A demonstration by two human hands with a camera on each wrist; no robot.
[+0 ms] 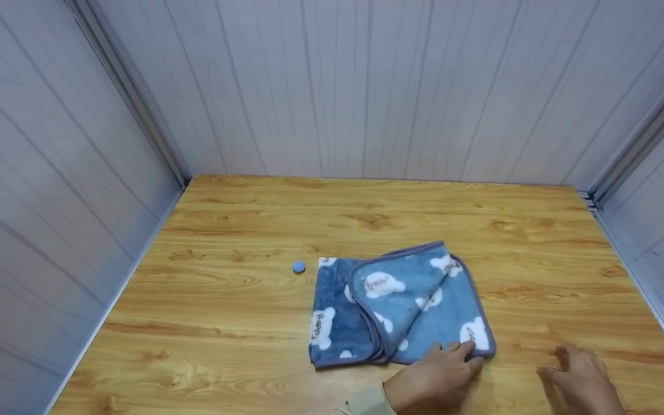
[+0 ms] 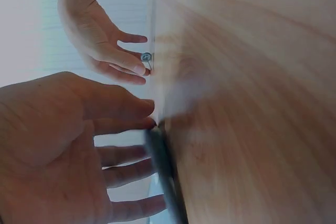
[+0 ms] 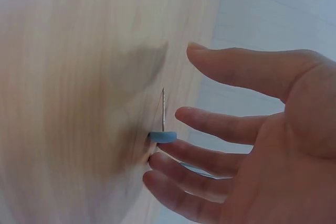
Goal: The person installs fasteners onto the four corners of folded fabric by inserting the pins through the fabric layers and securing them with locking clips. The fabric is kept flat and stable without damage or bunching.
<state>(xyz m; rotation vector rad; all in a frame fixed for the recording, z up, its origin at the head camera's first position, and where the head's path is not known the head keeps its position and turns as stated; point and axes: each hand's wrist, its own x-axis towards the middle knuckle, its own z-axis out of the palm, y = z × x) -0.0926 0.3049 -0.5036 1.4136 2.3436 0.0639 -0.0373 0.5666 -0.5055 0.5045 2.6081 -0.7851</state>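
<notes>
A folded blue blanket (image 1: 436, 323) with white bear and bone prints lies on the wooden table, one flap turned back. My left hand (image 1: 438, 374) rests its fingertips on the blanket's near right corner; in the left wrist view they meet the blanket's edge (image 2: 167, 177), thumb apart from it. Away to the right, my right hand (image 1: 583, 380) hovers low over the table with spread, relaxed fingers. Beside its fingertips in the right wrist view is a pin with a round blue head (image 3: 163, 137), its thin metal point sticking out. Whether a finger touches it I cannot tell.
A small round blue disc (image 1: 298, 267) lies on the table left of the blanket. White panel walls (image 1: 332, 86) enclose the wooden tabletop (image 1: 222, 323) at the back and both sides.
</notes>
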